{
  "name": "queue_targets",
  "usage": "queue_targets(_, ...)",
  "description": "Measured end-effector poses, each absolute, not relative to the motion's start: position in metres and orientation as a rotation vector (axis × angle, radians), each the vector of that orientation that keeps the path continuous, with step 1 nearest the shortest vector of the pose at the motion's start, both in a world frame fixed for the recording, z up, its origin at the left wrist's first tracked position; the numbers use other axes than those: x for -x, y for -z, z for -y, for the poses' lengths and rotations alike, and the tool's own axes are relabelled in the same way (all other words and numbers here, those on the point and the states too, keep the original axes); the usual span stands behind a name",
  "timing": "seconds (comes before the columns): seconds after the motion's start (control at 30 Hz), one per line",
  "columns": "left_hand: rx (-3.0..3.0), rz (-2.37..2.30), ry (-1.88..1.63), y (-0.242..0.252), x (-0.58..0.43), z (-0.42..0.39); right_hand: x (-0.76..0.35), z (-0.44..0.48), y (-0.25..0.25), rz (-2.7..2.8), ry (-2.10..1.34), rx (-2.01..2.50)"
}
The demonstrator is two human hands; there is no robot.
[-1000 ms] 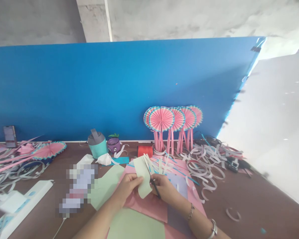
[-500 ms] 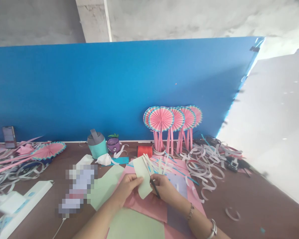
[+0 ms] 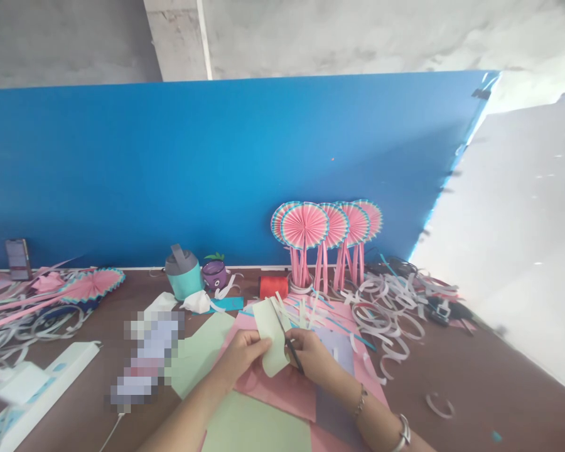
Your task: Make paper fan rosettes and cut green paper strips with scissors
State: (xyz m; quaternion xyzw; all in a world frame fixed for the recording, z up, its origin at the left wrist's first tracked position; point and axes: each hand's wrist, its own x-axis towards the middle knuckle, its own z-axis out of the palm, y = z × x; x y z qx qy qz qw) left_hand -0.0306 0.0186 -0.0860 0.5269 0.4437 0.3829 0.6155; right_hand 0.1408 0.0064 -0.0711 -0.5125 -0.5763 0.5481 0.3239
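Note:
Between thumb and fingers, my left hand (image 3: 245, 351) pinches the left edge of a pale green piece of paper (image 3: 269, 336), held tilted above the stacked sheets. My right hand (image 3: 311, 356) is closed on dark-handled scissors (image 3: 294, 355), whose blades lie along the paper's right side. Narrow pale strips stick up by the blades' far end. Beneath both hands lies pink paper (image 3: 282, 397), with green paper (image 3: 258, 427) nearer to me and a lavender sheet (image 3: 335, 351) to the right. Thin cut strips (image 3: 306, 312) are scattered just behind my hands.
Pink pleated paper fans (image 3: 305, 226) stand at the back beside a red spool (image 3: 273, 287). Curled paper strips (image 3: 381, 307) heap up on the right. A teal jar (image 3: 183, 276), a purple cup (image 3: 215, 275), a pixelated patch (image 3: 148, 358) and a power strip (image 3: 51, 389) are leftward.
The green paper has shifted very slightly, and the scissors have moved a little against its right side. My hands stay in nearly the same place.

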Motion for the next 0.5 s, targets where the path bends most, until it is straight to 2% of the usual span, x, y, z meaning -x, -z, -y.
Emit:
queue_targets(0.33, -1.198, -1.1, -0.947, 0.082, 0.033, -0.024, -0.146, -0.013, 0.07, 1.322, -1.337, 1.36)
queue_targets(0.5, -1.159, -1.127, -1.069, 0.073, 0.035, -0.025, -0.146, -0.01, 0.059, 1.221, -1.435, 1.21)
